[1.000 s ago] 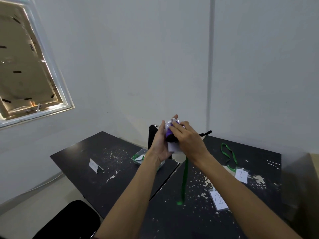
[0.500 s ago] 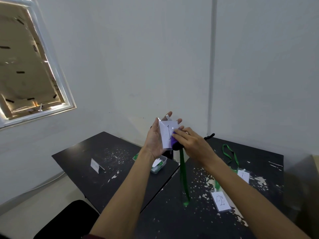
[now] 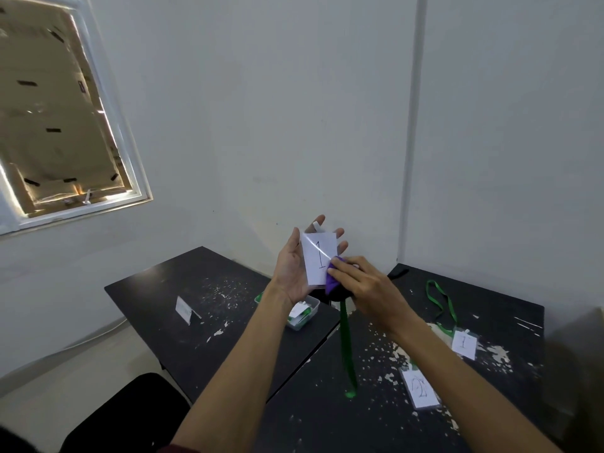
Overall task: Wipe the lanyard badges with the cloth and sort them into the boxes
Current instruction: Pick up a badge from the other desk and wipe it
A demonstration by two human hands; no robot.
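Far left: window (image 3: 65,119) covered with brown board. Near left: black chair (image 3: 130,410). The left table (image 3: 163,289) carries a folded paper tag (image 3: 184,309) and, at its right edge, a clear box (image 3: 307,313) with badges inside.

Your left hand (image 3: 294,273) is raised above that box, palm toward you, fingers straight and spread, released. The held badge (image 3: 318,259), marked 1, lies flat on it.

Your right hand (image 3: 369,289) grasps the purple cloth (image 3: 333,279) and presses it on that badge's lower right corner. The green lanyard (image 3: 346,341) hangs straight down below the cloth.

Right table (image 3: 510,308): spare 1 badge (image 3: 464,344) with its looped green strap (image 3: 441,302); 2 badge (image 3: 421,389) nearer you.
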